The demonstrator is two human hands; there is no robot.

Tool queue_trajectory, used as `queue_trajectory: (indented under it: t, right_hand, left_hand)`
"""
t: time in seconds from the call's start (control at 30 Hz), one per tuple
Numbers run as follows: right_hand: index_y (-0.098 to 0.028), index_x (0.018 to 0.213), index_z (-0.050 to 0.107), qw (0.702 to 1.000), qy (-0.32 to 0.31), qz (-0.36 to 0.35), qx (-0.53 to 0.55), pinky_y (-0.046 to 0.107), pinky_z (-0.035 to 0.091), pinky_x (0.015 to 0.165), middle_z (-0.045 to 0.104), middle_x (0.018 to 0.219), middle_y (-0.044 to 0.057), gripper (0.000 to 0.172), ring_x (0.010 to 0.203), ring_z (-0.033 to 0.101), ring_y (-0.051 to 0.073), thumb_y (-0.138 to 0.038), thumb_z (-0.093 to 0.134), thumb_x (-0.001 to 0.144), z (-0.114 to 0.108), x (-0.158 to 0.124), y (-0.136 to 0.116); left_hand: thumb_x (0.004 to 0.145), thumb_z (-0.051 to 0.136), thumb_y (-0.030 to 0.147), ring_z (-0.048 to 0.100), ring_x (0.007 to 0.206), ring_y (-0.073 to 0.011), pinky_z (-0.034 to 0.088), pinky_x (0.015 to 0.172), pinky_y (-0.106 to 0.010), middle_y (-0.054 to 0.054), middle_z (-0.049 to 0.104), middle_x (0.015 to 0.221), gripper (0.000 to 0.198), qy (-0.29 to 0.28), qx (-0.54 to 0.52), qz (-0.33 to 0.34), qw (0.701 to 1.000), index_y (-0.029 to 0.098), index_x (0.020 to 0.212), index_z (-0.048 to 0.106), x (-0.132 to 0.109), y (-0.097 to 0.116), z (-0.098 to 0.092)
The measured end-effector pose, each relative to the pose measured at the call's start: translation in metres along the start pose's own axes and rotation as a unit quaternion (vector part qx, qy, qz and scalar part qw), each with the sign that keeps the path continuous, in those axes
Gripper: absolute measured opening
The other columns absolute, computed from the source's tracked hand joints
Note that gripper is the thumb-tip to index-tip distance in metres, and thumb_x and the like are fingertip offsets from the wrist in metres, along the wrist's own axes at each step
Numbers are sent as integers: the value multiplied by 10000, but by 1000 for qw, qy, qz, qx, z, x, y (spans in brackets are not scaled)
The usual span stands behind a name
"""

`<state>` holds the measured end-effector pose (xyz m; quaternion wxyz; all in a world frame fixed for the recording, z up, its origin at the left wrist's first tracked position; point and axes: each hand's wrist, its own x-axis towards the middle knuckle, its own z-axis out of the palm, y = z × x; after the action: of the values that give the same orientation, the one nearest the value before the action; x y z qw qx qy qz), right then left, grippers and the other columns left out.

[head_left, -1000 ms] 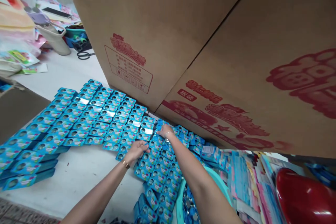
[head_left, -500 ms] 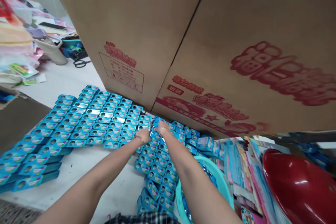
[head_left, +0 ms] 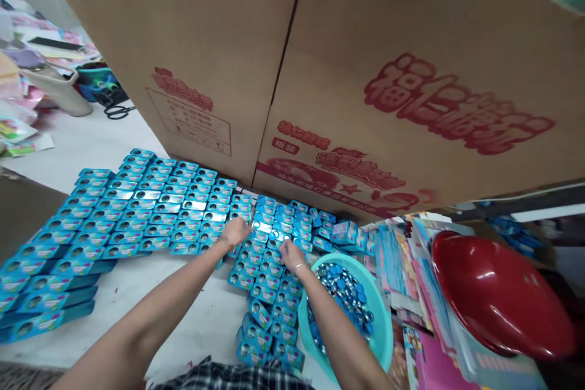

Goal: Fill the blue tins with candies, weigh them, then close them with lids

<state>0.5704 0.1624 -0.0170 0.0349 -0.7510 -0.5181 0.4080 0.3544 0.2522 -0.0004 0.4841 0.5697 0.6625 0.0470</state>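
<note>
Small blue boxes (head_left: 158,217), each with a round hole in its upper face, stand in tight rows across the white table. My left hand (head_left: 236,231) is over the middle rows, its fingers closed near a box; whatever they pinch is too small to make out. To its right, my right hand (head_left: 292,255) is also closed, just above the boxes beside the basin, and its fingertips hide anything in them. A turquoise basin (head_left: 386,323) holds many small round blue and silver pieces (head_left: 350,292), partly covered by my right forearm.
Large cardboard boxes (head_left: 338,73) with red print rise behind the rows. At the right are stacked colourful packages (head_left: 393,262) and a shiny red basin (head_left: 498,292). Black scissors (head_left: 117,111) and a beige cup (head_left: 61,91) are at the far left.
My right hand has moved back toward me from the far rows, nearer the basin. My left hand has shifted slightly left. The whole view has turned somewhat, uncovering more of the basin's contents.
</note>
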Motion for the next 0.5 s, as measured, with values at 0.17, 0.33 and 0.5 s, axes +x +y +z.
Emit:
queue_trajectory:
  t: [0.17,0.33,0.5]
  right_hand:
    - [-213,1241,481,993,32,-19,-109,341,423,764,651,1128,165,338,966,648,286,-362,466,938,34,-14,-13]
    - [-244,1260,468,989,27,-42,-137,300,417,745,630,1197,120,342,977,655,241,-399,421,959,38,-25,-12]
    - [-230,1112,536,990,15,-11,-139,246,397,665,703,976,53,263,897,666,195,-398,524,911,26,-7,-9]
  left_hand:
    - [874,487,197,679,1002,-186,540,814,-268,-119,690,1117,279,-24,-278,-5,960,132,1117,607,-50,-41,-2]
    - [771,552,57,701,957,-190,551,843,-283,-171,672,1136,310,-22,-392,-43,918,116,1072,597,-75,-68,14]
    - [764,676,178,711,777,-172,541,713,-263,-105,670,1037,381,42,-295,-48,953,147,1121,544,-57,-57,32]
